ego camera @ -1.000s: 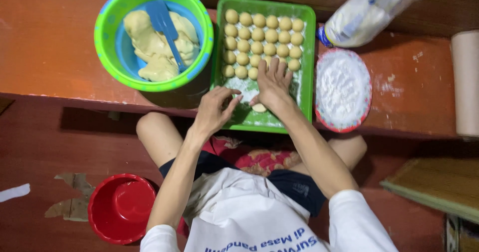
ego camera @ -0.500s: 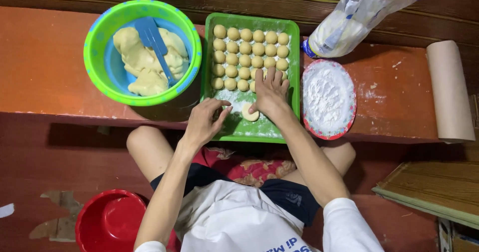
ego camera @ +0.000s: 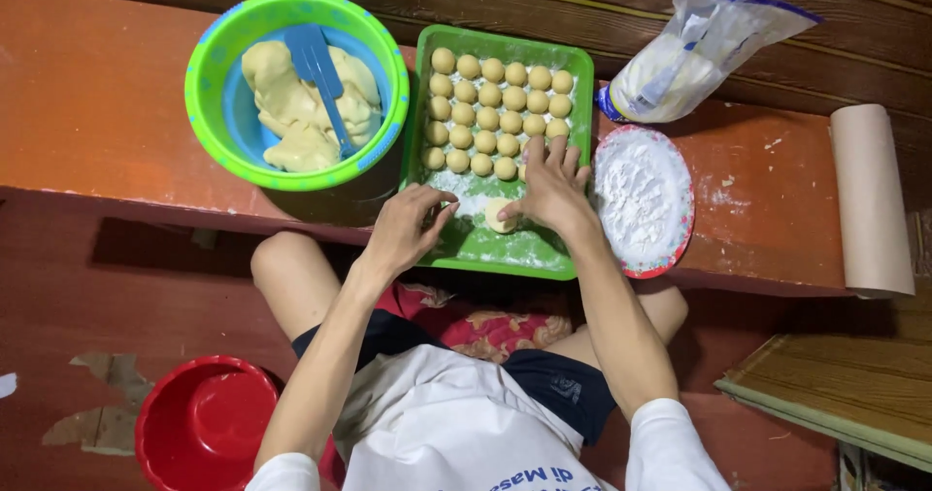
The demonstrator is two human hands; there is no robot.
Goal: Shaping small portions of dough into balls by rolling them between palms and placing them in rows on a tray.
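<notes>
Nearest the camera sit the person's white shirt, dark shorts and bent knees, with a red plastic basin (ego camera: 206, 423) on the floor to their left. Both forearms reach forward to a low orange bench (ego camera: 87, 93). The left hand (ego camera: 406, 227) hovers over the near left edge of a green tray (ego camera: 580, 64), its fingers curled loosely inward with the thumb close to the fingertips; whether it grips anything I cannot tell. The right hand (ego camera: 549, 188) rests on the tray's floured floor, fingers spread and pointing away, thumb and forefinger touching a pale dough piece (ego camera: 501, 215) that lies on the near, bare part of the tray. Beyond it, rows of rolled dough balls (ego camera: 495, 98) fill the tray's far half. Just right of the tray stands a red-rimmed plate of flour (ego camera: 643, 200). To the left, a green and blue bowl (ego camera: 296, 10) holds a dough mass (ego camera: 291, 112) with a blue spatula (ego camera: 318, 68) stuck in it. Farthest away lie an open flour bag (ego camera: 694, 59) and, at the right end, a paper roll (ego camera: 869, 200).
</notes>
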